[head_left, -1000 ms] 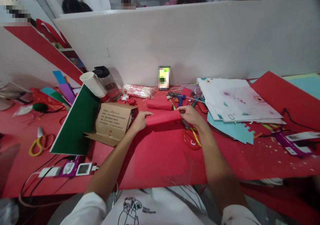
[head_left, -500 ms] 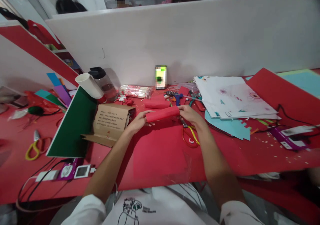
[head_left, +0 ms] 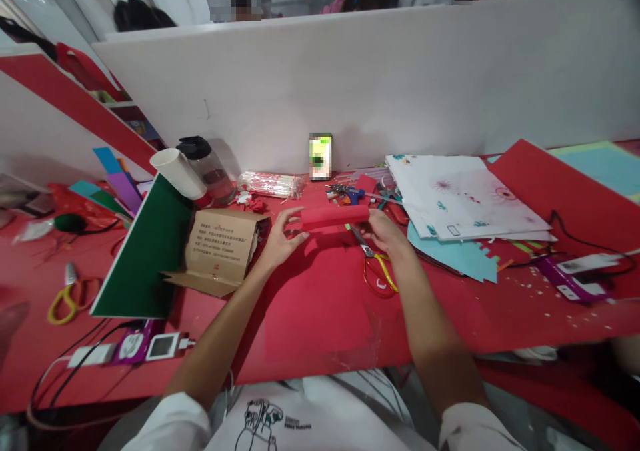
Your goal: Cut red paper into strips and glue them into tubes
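A rolled piece of red paper (head_left: 335,217) is held level above the table. Its right end is in my right hand (head_left: 381,231), whose fingers are closed on it. At the other end, my left hand (head_left: 284,239) has thumb and fingers apart; the fingertips are close to the roll's edge, and I cannot tell whether they touch it. Below lies a flat red sheet (head_left: 320,317), close in colour to the tabletop. Scissors with red and yellow handles (head_left: 379,271) rest just under my right hand. The second red roll behind is mostly hidden.
Left of my hands are an opened cardboard box (head_left: 220,247), a green board (head_left: 147,257) and a bottle (head_left: 213,171). A phone (head_left: 321,157) leans on the partition. A blue glue gun (head_left: 354,196) and white printed sheets (head_left: 465,194) lie toward the right.
The red roll has shifted slightly right and turned more level. My left hand's fingers have loosened and spread from its left end; my right hand keeps its hold.
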`<state>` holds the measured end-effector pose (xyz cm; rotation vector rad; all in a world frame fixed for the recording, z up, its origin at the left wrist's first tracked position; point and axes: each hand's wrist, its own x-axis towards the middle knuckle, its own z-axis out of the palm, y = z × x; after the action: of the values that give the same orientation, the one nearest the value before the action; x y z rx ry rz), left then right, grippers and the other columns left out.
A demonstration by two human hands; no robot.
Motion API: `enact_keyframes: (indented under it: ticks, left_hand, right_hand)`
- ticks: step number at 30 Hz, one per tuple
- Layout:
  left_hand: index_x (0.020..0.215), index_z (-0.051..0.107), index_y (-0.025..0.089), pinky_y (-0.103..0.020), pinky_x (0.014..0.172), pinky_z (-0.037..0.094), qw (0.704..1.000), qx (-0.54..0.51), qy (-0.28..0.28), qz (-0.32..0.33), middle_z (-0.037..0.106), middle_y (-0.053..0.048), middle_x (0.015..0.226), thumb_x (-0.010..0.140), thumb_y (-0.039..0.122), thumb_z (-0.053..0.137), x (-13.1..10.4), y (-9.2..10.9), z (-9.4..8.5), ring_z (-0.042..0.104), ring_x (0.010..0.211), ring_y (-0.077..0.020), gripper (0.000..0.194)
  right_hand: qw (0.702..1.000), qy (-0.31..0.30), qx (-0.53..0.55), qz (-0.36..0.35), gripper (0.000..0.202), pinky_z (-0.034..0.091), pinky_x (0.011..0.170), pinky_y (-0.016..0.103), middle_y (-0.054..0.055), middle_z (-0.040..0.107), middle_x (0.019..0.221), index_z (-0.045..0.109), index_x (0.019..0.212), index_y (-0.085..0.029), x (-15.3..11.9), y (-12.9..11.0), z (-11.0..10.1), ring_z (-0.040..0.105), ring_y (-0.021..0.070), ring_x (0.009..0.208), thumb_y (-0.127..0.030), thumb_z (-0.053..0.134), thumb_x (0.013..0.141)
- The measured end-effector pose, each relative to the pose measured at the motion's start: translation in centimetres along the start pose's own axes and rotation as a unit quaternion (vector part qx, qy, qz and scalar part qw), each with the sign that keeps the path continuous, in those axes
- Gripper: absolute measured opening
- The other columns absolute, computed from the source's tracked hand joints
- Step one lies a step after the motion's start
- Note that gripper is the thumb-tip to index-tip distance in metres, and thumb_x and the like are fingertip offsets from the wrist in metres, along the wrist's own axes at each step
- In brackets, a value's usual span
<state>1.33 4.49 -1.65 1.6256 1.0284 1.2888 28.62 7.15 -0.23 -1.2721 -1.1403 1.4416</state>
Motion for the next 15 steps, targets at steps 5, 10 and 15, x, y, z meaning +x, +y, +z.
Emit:
enact_keyframes:
  ticks: [5,10,15]
  left_hand:
    - [0.108,0.064,0.023,-0.036,0.094,0.056,0.988,0.091,0.096,0.083,0.06,-0.008,0.121,0.083,0.036,0.077,0.1,0.4,-0.3,0.062,0.114,-0.0221,0.031]
    - [0.08,0.063,0.02,-0.03,0.085,0.052,0.986,0.101,0.128,0.038,0.059,-0.004,0.097,0.085,0.044,0.071,0.5,0.3,-0.8,0.06,0.095,-0.0191,0.025]
    - [0.067,0.048,0.021,-0.024,0.074,0.045,0.989,0.036,0.124,-0.066,0.046,0.003,0.071,0.085,0.048,0.066,0.6,0.2,-0.9,0.049,0.072,-0.0141,0.037]
  right_hand:
    - [0.999,-0.014,0.021,0.023,0.024,0.023,0.038,0.018,0.001,0.058,0.053,0.057,0.069,-0.02,-0.1,0.1,1.5,0.042,0.0084,0.045,-0.041,0.066,0.064]
    - [0.999,-0.033,0.014,0.028,0.031,0.027,0.038,0.018,0.004,0.063,0.059,0.062,0.078,-0.018,-0.3,0.2,2.1,0.047,0.0097,0.048,-0.047,0.071,0.072]
    - [0.999,-0.023,-0.008,-0.022,0.042,0.045,0.049,0.02,0.006,0.07,0.087,0.06,0.094,-0.021,-0.3,-0.1,2.0,0.063,0.015,0.07,-0.062,0.064,0.083]
